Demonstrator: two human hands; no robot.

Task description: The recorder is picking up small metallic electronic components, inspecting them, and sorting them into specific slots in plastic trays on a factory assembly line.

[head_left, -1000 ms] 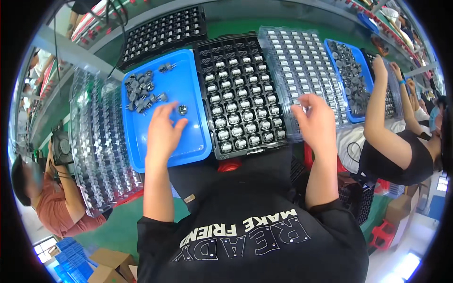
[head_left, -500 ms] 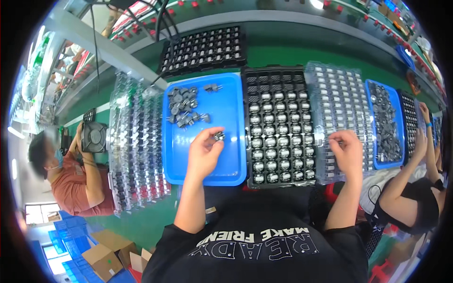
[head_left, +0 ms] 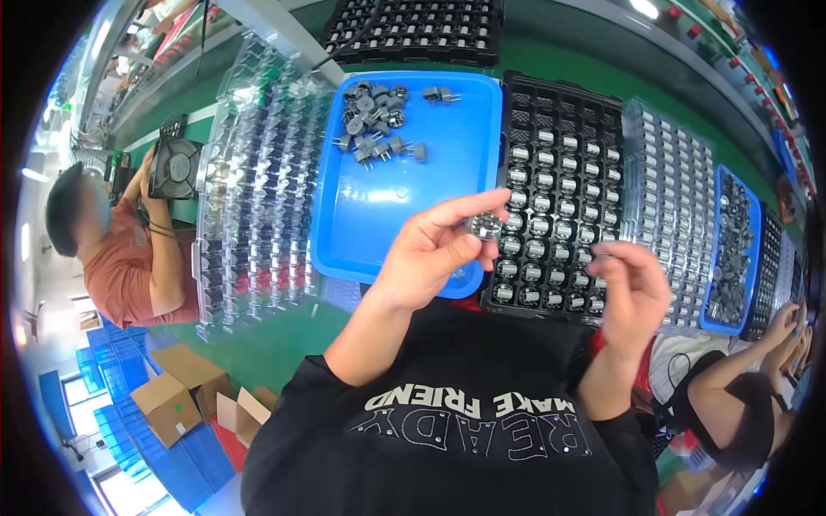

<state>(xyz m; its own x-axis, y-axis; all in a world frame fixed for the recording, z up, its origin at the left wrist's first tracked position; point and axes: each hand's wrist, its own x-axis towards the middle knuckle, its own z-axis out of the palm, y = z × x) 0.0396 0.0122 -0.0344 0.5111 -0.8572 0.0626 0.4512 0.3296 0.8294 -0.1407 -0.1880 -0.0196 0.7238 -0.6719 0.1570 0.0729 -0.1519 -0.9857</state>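
My left hand pinches a small round part with a dark, silver-flecked face between thumb and fingers. It is raised over the near right corner of a blue tray. Grey round parts with metal pins lie heaped in that tray's far left. To its right, a black compartment tray holds rows of silver cylindrical parts; its farthest pockets hold none. Above the tray's near right side, my right hand has thumb and forefinger drawn together. Whatever is between them, if anything, is too small to make out.
Clear plastic trays stand left and right of the middle. Another filled black tray lies behind. At the right is a second blue tray of grey parts. One person works at left, another at right.
My left hand has moved right with the round part, from over the blue tray's middle toward the black tray. My right hand has come closer to it. The view has shifted.
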